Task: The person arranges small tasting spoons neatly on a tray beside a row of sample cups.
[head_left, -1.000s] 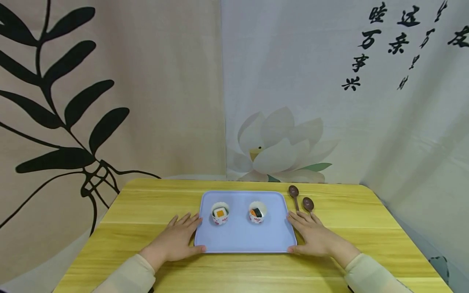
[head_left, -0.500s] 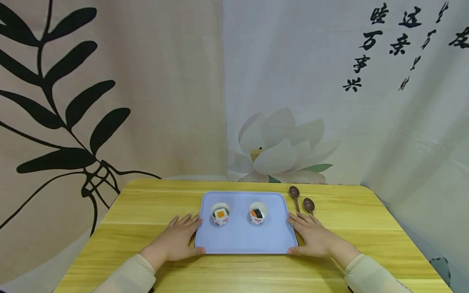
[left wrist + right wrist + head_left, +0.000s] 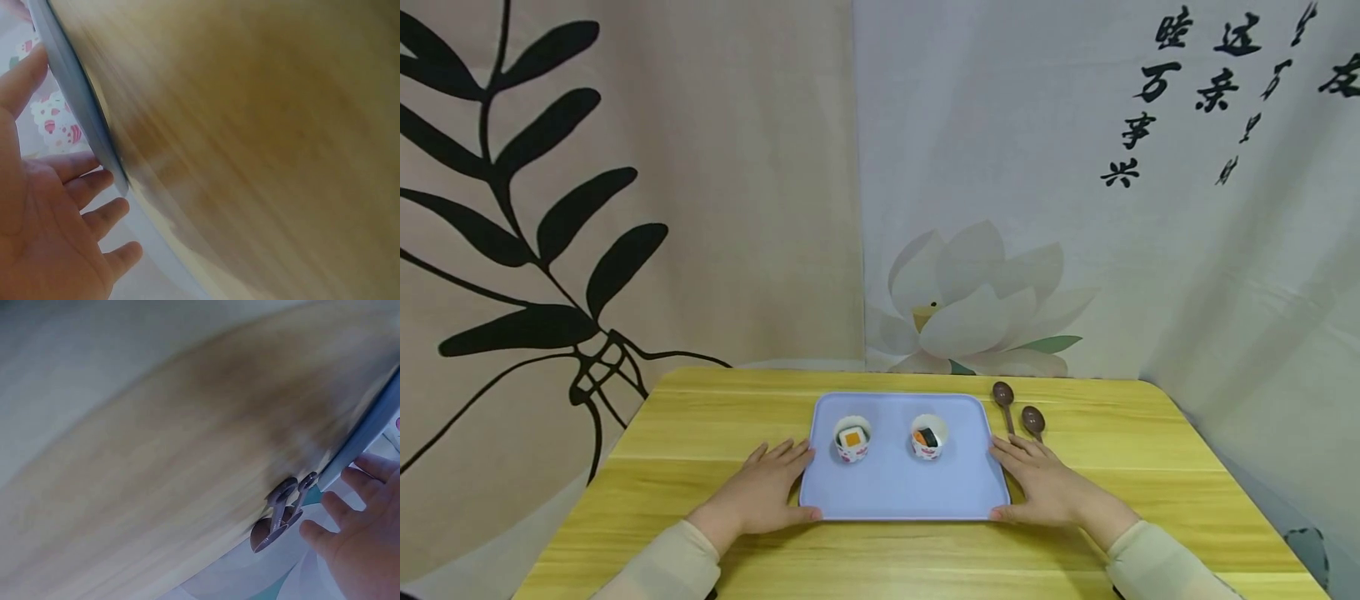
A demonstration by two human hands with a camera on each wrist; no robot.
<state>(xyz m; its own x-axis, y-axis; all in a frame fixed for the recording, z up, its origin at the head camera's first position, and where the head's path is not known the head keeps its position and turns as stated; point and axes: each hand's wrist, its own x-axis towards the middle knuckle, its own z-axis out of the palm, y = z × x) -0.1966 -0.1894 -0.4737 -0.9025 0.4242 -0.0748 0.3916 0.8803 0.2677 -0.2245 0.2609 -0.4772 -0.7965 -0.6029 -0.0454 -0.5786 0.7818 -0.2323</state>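
Note:
A pale blue rectangular tray (image 3: 902, 492) lies on the table between my two hands. At its left edge rests my left hand (image 3: 752, 496), fingers extended along the side and thumb at the near corner. My right hand (image 3: 1051, 493) touches the opposite side in the same way. Two small patterned paper cups stand on the tray. The left cup (image 3: 853, 453) holds a white piece with an orange square on top; in the right cup (image 3: 927, 452) sits an orange, black and white piece. From the left wrist view, the left fingers (image 3: 106, 215) look loosely spread by the tray rim.
Two dark brown spoons lie beyond the right hand: a farther spoon (image 3: 1003, 395) and a nearer spoon (image 3: 1033, 420), its handle partly hidden by the fingers. The yellow wooden table (image 3: 880, 567) ends at a printed curtain (image 3: 775, 208) behind.

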